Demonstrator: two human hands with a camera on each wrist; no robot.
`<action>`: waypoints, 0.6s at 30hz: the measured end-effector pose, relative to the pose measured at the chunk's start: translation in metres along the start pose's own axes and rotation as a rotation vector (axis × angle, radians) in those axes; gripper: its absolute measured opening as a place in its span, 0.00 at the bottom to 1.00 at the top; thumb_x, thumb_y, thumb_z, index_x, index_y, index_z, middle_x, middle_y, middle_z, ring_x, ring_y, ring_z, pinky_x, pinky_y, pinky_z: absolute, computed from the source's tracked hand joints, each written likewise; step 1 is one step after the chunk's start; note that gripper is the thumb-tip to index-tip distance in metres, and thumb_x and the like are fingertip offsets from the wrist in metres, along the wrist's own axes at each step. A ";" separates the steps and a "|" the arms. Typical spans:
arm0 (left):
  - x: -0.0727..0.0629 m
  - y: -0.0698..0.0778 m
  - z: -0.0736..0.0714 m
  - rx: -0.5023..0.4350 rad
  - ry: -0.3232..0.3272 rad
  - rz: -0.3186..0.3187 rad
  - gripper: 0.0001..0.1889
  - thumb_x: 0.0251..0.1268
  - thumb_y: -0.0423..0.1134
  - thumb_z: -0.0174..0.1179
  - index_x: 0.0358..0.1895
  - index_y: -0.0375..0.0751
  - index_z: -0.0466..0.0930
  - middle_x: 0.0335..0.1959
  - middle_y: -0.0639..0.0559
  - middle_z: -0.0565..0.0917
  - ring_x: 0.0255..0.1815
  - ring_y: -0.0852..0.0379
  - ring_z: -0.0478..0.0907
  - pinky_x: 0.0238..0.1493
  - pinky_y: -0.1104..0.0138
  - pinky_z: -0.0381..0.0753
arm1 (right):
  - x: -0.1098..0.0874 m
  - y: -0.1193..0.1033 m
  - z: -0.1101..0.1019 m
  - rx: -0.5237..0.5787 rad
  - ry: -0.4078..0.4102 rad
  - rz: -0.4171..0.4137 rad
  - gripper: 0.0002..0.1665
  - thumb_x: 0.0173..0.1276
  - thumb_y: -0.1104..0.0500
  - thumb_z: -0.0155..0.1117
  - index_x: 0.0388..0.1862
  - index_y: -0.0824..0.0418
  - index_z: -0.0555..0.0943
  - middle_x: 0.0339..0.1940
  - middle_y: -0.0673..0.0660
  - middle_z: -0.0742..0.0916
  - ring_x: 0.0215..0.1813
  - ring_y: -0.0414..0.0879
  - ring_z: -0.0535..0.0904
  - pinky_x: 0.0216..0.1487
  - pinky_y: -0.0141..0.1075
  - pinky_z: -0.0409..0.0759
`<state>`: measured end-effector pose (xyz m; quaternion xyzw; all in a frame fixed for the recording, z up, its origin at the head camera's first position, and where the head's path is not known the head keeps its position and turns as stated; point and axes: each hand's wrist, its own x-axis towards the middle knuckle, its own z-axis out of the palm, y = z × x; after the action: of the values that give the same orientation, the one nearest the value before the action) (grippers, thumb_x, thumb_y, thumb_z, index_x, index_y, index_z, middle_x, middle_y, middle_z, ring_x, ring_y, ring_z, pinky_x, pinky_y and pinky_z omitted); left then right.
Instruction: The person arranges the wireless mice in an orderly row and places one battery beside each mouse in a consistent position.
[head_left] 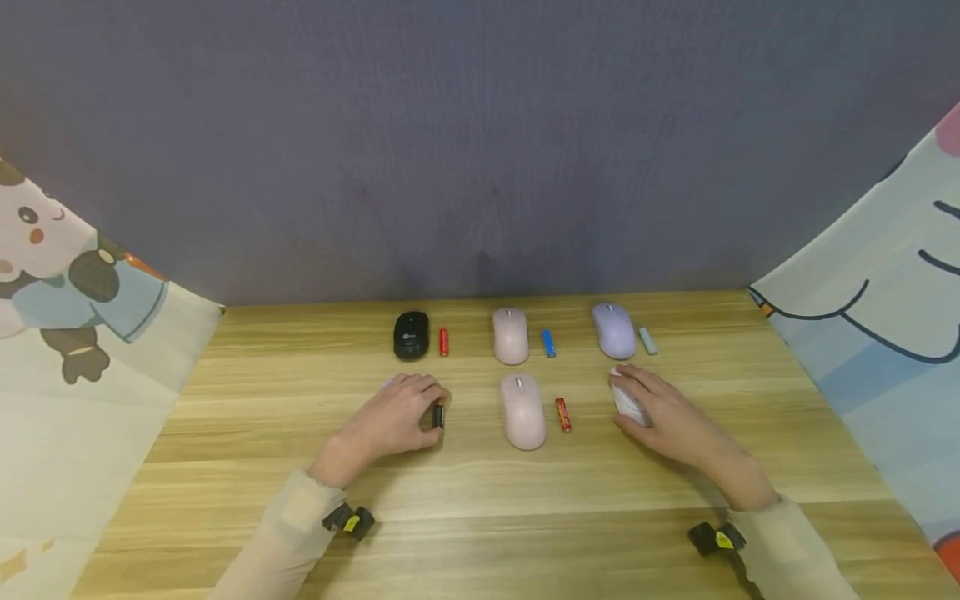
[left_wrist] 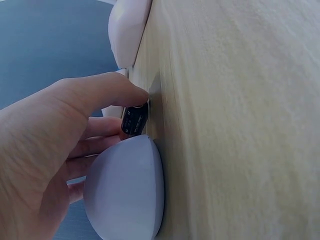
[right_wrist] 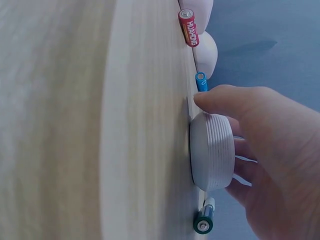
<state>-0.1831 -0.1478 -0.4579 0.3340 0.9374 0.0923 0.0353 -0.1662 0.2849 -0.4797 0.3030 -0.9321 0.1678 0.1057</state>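
My left hand pinches a black battery between thumb and fingertips, close above the wood-look table. Beside that battery sits a pale lavender mouse, mostly hidden under the hand in the head view. On the right, my right hand curls round a white mouse with ridged sides, which rests on the table. A dark green battery stands out beside this mouse in the right wrist view; the hand covers it in the head view.
Between the hands lie a pink mouse and a red battery. Behind stand a black mouse, another red battery, a second pink mouse, a blue battery, a purple mouse and a grey battery.
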 end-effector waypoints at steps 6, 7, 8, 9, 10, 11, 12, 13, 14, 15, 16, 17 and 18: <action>-0.001 -0.001 0.002 -0.018 0.007 -0.015 0.31 0.58 0.51 0.73 0.62 0.40 0.81 0.61 0.45 0.83 0.66 0.44 0.77 0.74 0.46 0.70 | 0.000 -0.001 0.000 -0.002 -0.002 0.004 0.35 0.61 0.61 0.77 0.66 0.70 0.77 0.67 0.73 0.78 0.65 0.70 0.77 0.62 0.66 0.79; -0.002 -0.001 0.002 -0.019 0.017 -0.015 0.31 0.58 0.52 0.73 0.62 0.40 0.81 0.61 0.45 0.83 0.66 0.44 0.77 0.74 0.46 0.70 | -0.001 -0.001 0.000 -0.002 0.000 0.003 0.35 0.61 0.60 0.77 0.66 0.70 0.77 0.67 0.73 0.78 0.65 0.70 0.77 0.62 0.66 0.79; -0.003 -0.002 0.003 -0.019 0.029 -0.013 0.31 0.58 0.53 0.73 0.62 0.41 0.81 0.61 0.45 0.83 0.66 0.44 0.77 0.74 0.46 0.71 | -0.001 -0.001 0.000 -0.002 0.003 0.002 0.35 0.61 0.60 0.78 0.66 0.70 0.77 0.67 0.73 0.78 0.65 0.70 0.77 0.62 0.66 0.79; -0.003 -0.002 0.003 -0.019 0.044 -0.009 0.31 0.58 0.53 0.73 0.62 0.41 0.81 0.60 0.46 0.83 0.65 0.44 0.77 0.74 0.46 0.71 | -0.001 -0.001 0.001 -0.002 0.005 0.000 0.35 0.61 0.60 0.78 0.66 0.70 0.77 0.67 0.73 0.78 0.65 0.70 0.77 0.62 0.66 0.79; -0.004 -0.002 0.004 -0.020 0.060 -0.006 0.32 0.59 0.54 0.73 0.62 0.41 0.81 0.60 0.46 0.83 0.65 0.44 0.77 0.74 0.47 0.72 | -0.001 -0.001 0.001 -0.001 0.008 -0.001 0.36 0.61 0.61 0.78 0.66 0.70 0.77 0.67 0.73 0.78 0.65 0.71 0.77 0.62 0.66 0.79; -0.005 -0.003 0.004 -0.019 0.076 -0.002 0.32 0.59 0.55 0.72 0.62 0.40 0.81 0.60 0.46 0.83 0.65 0.44 0.78 0.73 0.47 0.72 | -0.001 0.000 0.001 0.000 0.011 -0.003 0.36 0.60 0.61 0.78 0.66 0.70 0.77 0.67 0.73 0.78 0.64 0.71 0.77 0.62 0.66 0.79; -0.006 -0.004 0.004 -0.021 0.093 -0.001 0.32 0.60 0.56 0.72 0.62 0.40 0.81 0.60 0.46 0.83 0.65 0.44 0.78 0.73 0.48 0.72 | -0.001 0.000 0.001 0.001 0.012 -0.005 0.36 0.60 0.61 0.78 0.66 0.70 0.76 0.67 0.73 0.78 0.64 0.71 0.77 0.61 0.66 0.79; -0.007 -0.004 0.004 -0.021 0.108 -0.003 0.32 0.60 0.57 0.72 0.63 0.40 0.81 0.60 0.46 0.83 0.65 0.45 0.78 0.73 0.48 0.73 | -0.001 0.000 0.001 0.003 0.014 -0.007 0.36 0.60 0.61 0.78 0.66 0.70 0.76 0.67 0.73 0.78 0.64 0.71 0.77 0.61 0.66 0.79; -0.008 -0.005 0.004 -0.022 0.125 -0.003 0.33 0.61 0.58 0.71 0.63 0.39 0.81 0.60 0.46 0.83 0.65 0.45 0.78 0.73 0.48 0.73 | -0.001 0.000 0.001 0.005 0.015 -0.011 0.36 0.60 0.61 0.78 0.66 0.70 0.76 0.67 0.72 0.78 0.64 0.70 0.77 0.61 0.66 0.79; -0.009 -0.006 0.004 -0.026 0.141 -0.005 0.33 0.61 0.58 0.71 0.63 0.39 0.80 0.61 0.45 0.83 0.65 0.44 0.78 0.73 0.48 0.73 | -0.001 0.001 0.001 0.008 0.019 -0.015 0.37 0.60 0.61 0.78 0.66 0.70 0.76 0.67 0.72 0.78 0.64 0.70 0.77 0.61 0.67 0.79; -0.011 -0.007 0.003 -0.026 0.154 -0.010 0.34 0.62 0.58 0.70 0.63 0.38 0.80 0.62 0.44 0.82 0.65 0.44 0.78 0.72 0.48 0.73 | -0.001 0.001 0.001 0.010 0.022 -0.021 0.37 0.60 0.61 0.78 0.66 0.70 0.76 0.67 0.72 0.78 0.64 0.70 0.77 0.61 0.67 0.79; -0.012 -0.008 0.003 -0.027 0.168 -0.016 0.34 0.63 0.59 0.69 0.64 0.38 0.80 0.62 0.44 0.82 0.65 0.44 0.78 0.72 0.47 0.73 | -0.001 0.002 0.001 0.012 0.025 -0.029 0.37 0.59 0.61 0.78 0.66 0.70 0.77 0.66 0.72 0.79 0.64 0.70 0.78 0.60 0.67 0.79; -0.014 -0.009 0.001 -0.026 0.184 -0.026 0.34 0.64 0.59 0.69 0.64 0.37 0.79 0.63 0.43 0.82 0.65 0.43 0.78 0.72 0.47 0.74 | -0.001 0.002 0.000 0.013 0.031 -0.038 0.37 0.59 0.61 0.78 0.66 0.70 0.77 0.66 0.72 0.79 0.64 0.70 0.78 0.60 0.67 0.79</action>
<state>-0.1775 -0.1630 -0.4608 0.3115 0.9396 0.1341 -0.0454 -0.1671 0.2871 -0.4806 0.3187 -0.9233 0.1767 0.1215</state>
